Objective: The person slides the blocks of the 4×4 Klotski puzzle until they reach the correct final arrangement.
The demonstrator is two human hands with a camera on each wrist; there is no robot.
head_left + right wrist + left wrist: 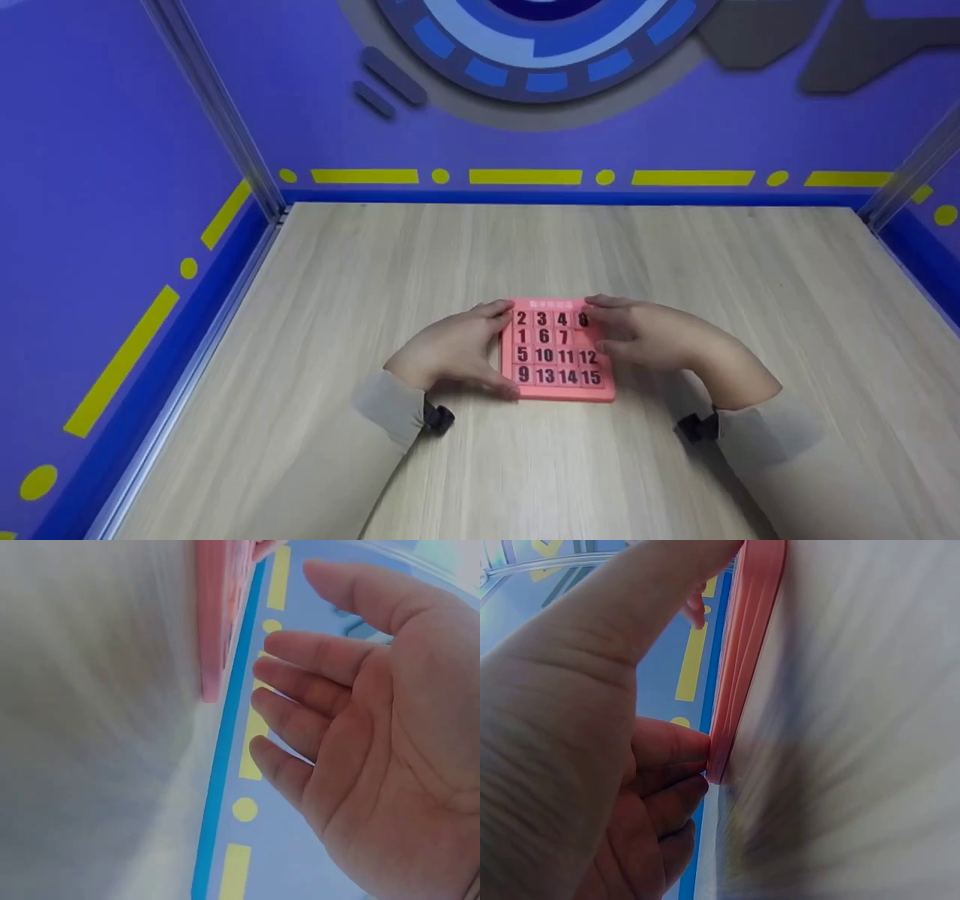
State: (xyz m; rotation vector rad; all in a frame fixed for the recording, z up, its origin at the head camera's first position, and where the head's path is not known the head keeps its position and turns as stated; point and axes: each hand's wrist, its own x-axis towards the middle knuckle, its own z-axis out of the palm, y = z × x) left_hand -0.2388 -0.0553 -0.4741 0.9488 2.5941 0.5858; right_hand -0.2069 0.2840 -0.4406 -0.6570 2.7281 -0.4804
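Note:
A pink sliding number puzzle lies flat on the table, its tiles marked with black numbers. Rows from the top read 2 3 4 8, then 1 6 7 with a gap at the right end, 5 10 11 12, and 9 13 14 15. My left hand holds the puzzle's left side, thumb at the near corner and fingers at the far one. In the left wrist view, fingertips meet the puzzle's edge. Over the right side hovers my right hand, its fingers spread apart from the puzzle in the right wrist view.
The wood-grain table is bounded by a blue back wall and a blue left wall with yellow marks. A metal post stands at the back left corner. Dark straps circle both wrists.

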